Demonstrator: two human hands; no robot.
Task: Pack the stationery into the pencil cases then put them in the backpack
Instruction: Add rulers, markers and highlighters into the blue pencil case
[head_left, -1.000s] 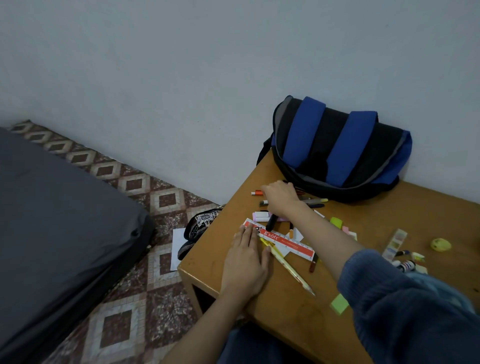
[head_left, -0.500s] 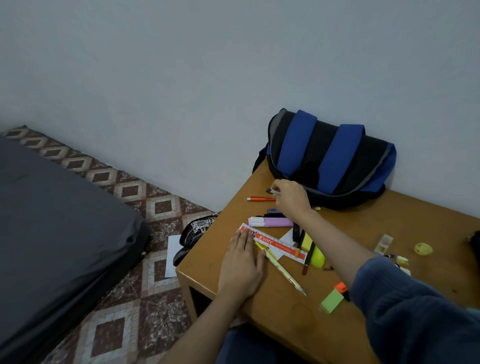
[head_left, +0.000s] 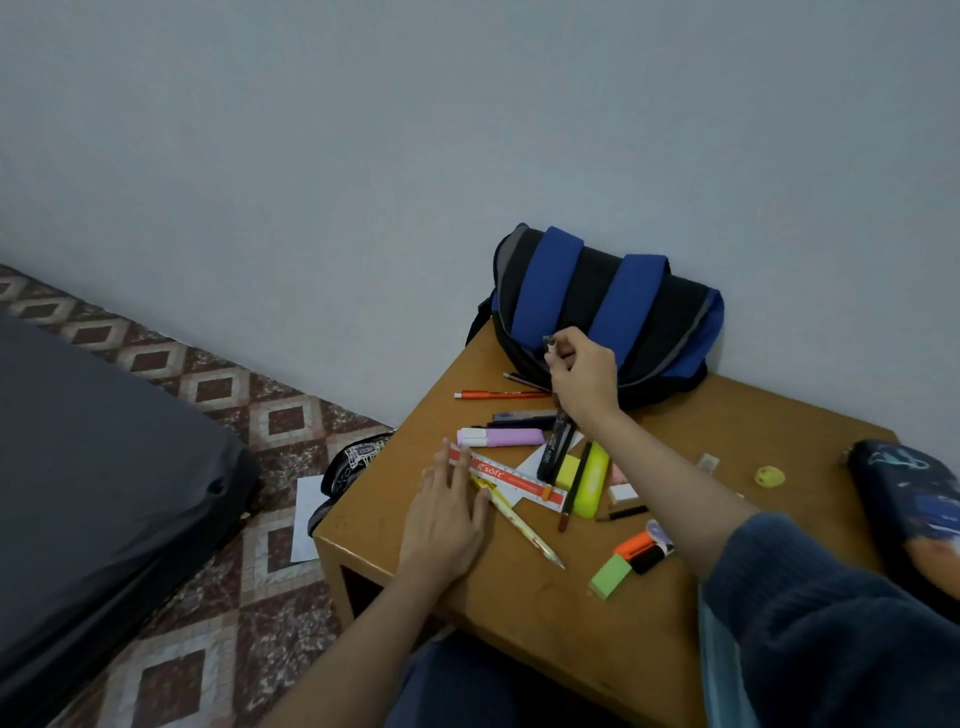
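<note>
The backpack (head_left: 608, 312), black with blue straps, lies on the far side of the tabletop (head_left: 545, 613) against the wall; whether it is open cannot be told. In front of it the right hand (head_left: 582, 379) is raised, its grip clamped on a dark pen (head_left: 549, 343), of which only the end shows above the fingers. The left hand (head_left: 447, 514) lies flat on the tabletop, grip apart, fingertips touching the end of a red and white ruler (head_left: 514, 480).

None of the stationery is packed. A purple highlighter (head_left: 501, 437), an orange pen (head_left: 498, 395), a yellow highlighter (head_left: 592, 480), a yellow pencil (head_left: 519, 525) and an orange highlighter (head_left: 641, 548) lie loose between the hands and near them. A dark blue pencil case (head_left: 904, 488) sits at the right edge of the tabletop, its contents hidden. A black printed pencil case (head_left: 353, 462) shows just beside the left edge, lower down; what it holds cannot be seen.
</note>
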